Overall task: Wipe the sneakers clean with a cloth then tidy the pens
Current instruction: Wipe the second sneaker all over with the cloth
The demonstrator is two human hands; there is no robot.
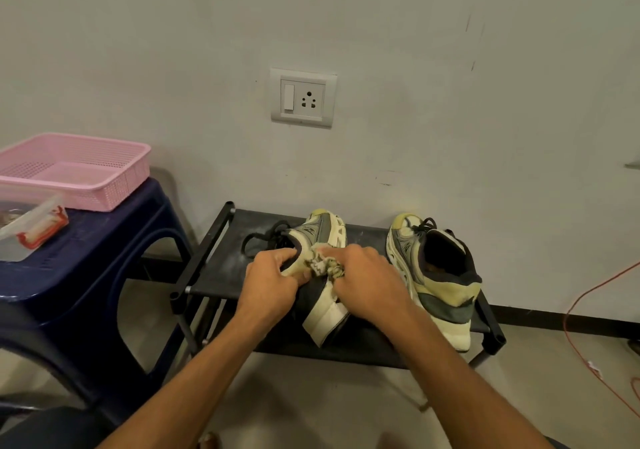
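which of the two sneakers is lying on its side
The left sneaker, gripped by the left hand while the right hand holds the cloth against it; the right sneaker stands upright on its sole, untouched.

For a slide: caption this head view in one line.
Left hand grips a sneaker on the rack while the right hand presses a cloth against it.

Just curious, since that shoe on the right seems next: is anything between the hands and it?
Nothing visible. The right hand, gripping the cloth on the left sneaker, sits beside the right sneaker, with only bare rack between them.
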